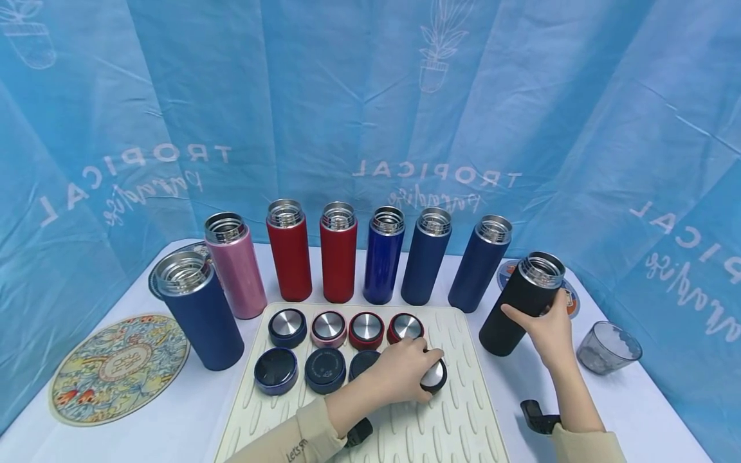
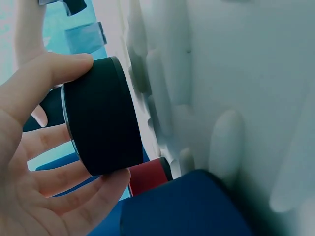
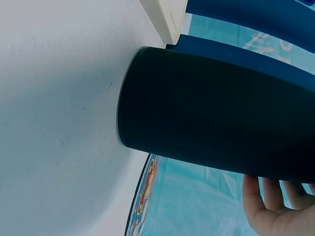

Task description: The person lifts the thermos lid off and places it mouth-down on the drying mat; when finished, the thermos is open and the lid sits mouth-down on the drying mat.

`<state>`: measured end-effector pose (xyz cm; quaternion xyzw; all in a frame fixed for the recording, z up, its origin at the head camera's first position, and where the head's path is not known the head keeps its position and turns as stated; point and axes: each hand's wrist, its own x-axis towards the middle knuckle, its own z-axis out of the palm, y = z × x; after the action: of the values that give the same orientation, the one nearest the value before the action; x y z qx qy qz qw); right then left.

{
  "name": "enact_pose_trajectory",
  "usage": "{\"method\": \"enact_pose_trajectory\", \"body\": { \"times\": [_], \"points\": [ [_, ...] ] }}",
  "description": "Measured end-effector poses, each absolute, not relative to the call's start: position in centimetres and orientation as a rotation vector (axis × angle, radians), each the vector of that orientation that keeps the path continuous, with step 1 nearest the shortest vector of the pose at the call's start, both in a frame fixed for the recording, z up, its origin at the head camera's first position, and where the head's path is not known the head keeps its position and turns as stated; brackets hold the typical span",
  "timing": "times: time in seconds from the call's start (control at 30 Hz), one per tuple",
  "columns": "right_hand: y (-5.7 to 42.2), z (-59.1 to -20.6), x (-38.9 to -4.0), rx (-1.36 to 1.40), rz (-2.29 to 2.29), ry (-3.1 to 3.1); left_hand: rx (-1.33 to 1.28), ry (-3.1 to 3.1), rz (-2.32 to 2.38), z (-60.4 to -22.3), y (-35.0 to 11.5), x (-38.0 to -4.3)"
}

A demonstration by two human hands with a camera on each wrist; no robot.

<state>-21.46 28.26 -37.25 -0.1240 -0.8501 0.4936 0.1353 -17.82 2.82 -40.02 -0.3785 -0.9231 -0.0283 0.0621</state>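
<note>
My left hand (image 1: 403,370) pinches a black lid (image 2: 101,115) with a steel top between thumb and fingertips, close over the cream mat (image 1: 463,411). In the left wrist view the thumb is on one side of the rim and the fingers on the other. At the right, a black steel-mouthed bottle (image 1: 509,321) stands uncapped, and my right hand (image 1: 550,328) grips its upper body. Part of that bottle (image 3: 211,113) fills the right wrist view, its base at the white tablecloth. Beside the left hand sit a red lid (image 1: 405,325) and a dark lid (image 1: 361,361), the latter partly hidden.
Several uncapped bottles form an arc behind the mat, among them a pink bottle (image 1: 237,273), a red bottle (image 1: 289,257) and a large blue bottle (image 1: 202,321). More lids lie on the mat. A clear glass (image 1: 604,350) stands far right; a patterned round placemat (image 1: 121,366) lies left.
</note>
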Motion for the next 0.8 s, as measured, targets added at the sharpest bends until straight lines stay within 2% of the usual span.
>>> {"method": "enact_pose_trajectory", "body": {
  "times": [0.8],
  "points": [
    [27.95, -37.28, -21.38, -0.355, 1.481, -2.425, -1.124, -2.817, -0.131, -40.85, 2.71, -17.84]
  ]
}}
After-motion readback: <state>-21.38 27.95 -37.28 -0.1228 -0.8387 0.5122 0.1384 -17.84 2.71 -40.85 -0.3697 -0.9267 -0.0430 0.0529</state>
